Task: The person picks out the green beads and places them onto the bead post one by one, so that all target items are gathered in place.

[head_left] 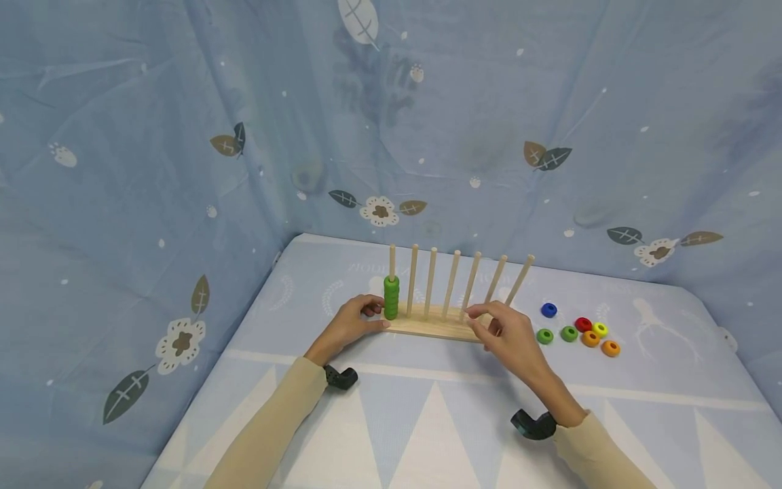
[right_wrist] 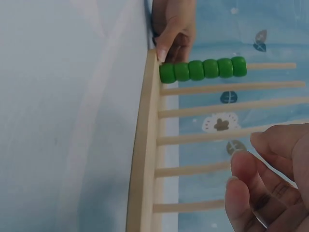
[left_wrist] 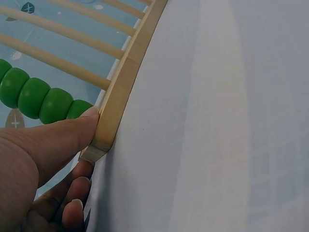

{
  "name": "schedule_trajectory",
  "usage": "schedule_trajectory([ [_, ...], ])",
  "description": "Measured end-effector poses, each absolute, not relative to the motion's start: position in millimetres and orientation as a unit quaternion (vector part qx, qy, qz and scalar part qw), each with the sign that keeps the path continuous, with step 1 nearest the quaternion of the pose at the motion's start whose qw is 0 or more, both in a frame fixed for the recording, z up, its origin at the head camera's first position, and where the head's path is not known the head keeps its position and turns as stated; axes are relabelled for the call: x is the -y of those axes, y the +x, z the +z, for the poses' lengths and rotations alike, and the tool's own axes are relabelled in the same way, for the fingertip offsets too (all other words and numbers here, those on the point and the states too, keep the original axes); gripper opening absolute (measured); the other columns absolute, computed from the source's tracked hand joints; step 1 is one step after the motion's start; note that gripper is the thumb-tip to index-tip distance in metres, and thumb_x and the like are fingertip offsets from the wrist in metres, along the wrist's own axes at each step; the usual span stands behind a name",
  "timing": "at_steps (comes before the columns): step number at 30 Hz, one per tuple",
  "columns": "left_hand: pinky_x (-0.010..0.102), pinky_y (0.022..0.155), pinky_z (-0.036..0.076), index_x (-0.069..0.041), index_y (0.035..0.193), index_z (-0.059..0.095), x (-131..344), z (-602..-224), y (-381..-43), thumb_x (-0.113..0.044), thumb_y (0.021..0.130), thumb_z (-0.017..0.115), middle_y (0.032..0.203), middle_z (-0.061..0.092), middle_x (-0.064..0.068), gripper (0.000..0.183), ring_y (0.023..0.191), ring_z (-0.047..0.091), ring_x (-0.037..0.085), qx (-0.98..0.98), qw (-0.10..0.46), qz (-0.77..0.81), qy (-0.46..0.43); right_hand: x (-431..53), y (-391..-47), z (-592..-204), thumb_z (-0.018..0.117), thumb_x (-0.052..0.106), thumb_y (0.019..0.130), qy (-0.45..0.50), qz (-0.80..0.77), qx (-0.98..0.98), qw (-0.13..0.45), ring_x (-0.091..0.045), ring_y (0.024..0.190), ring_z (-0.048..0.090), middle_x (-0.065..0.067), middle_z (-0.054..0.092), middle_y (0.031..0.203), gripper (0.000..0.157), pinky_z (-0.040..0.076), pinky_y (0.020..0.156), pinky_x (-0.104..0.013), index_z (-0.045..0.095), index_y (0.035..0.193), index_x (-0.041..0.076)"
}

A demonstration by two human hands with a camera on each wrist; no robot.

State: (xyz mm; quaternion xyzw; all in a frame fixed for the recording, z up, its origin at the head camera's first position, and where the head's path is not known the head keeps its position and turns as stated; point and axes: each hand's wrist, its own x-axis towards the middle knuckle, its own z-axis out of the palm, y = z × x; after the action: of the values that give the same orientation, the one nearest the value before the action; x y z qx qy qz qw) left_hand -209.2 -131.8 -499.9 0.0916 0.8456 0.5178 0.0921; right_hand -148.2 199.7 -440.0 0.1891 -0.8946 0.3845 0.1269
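Observation:
A wooden peg rack [head_left: 430, 329] stands on the table with several upright pegs. Green beads [head_left: 392, 299] are stacked on its leftmost peg; the other pegs carry no beads. My left hand [head_left: 349, 324] grips the rack's left end, the thumb [left_wrist: 79, 126] on the base beside the lowest bead and the fingers curled around the end. Over the rack's right part is my right hand [head_left: 510, 339], its fingers loosely bent. In the right wrist view nothing shows between its thumb and fingertips [right_wrist: 244, 164], which overlap the pegs there.
Loose beads lie to the right of the rack: a blue bead [head_left: 549, 310], a red bead [head_left: 583, 324], a yellow bead [head_left: 601, 330], two orange ones and two green ones. A patterned blue curtain [head_left: 464, 122] hangs behind the table and along its left side.

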Motion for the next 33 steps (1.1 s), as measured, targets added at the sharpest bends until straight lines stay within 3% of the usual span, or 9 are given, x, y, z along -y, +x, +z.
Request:
schedule_trajectory([
  [11, 0.042, 0.092, 0.046, -0.01, 0.127, 0.066, 132, -500, -210, -0.02, 0.086, 0.083, 0.11, 0.064, 0.003, 0.046, 0.101, 0.056, 0.02, -0.847, 0.094, 0.515, 0.092, -225, -142, -453, 0.076, 0.019, 0.092, 0.15, 0.366, 0.909, 0.131, -0.006, 0.048, 0.053, 0.005, 0.07, 0.095, 0.017, 0.041, 0.042, -0.026, 0.075, 0.109, 0.015],
  [21, 0.042, 0.091, 0.046, -0.008, 0.126, 0.065, 132, -498, -209, -0.02, 0.086, 0.083, 0.11, 0.064, 0.004, 0.046, 0.1, 0.057, 0.021, -0.847, 0.087, 0.515, 0.1, -245, -139, -464, 0.079, 0.013, 0.089, 0.111, 0.358, 0.918, 0.129, -0.008, 0.049, 0.053, 0.0, 0.071, 0.098, 0.02, 0.043, 0.045, -0.025, 0.074, 0.109, 0.016],
  [33, 0.042, 0.092, 0.046, -0.008, 0.128, 0.065, 132, -498, -209, -0.021, 0.086, 0.083, 0.111, 0.063, 0.005, 0.048, 0.101, 0.056, 0.021, -0.847, 0.093, 0.515, 0.096, -271, -133, -470, 0.076, 0.013, 0.092, 0.084, 0.333, 0.931, 0.123, -0.01, 0.049, 0.05, -0.002, 0.065, 0.084, 0.019, 0.039, 0.044, -0.025, 0.074, 0.111, 0.013],
])
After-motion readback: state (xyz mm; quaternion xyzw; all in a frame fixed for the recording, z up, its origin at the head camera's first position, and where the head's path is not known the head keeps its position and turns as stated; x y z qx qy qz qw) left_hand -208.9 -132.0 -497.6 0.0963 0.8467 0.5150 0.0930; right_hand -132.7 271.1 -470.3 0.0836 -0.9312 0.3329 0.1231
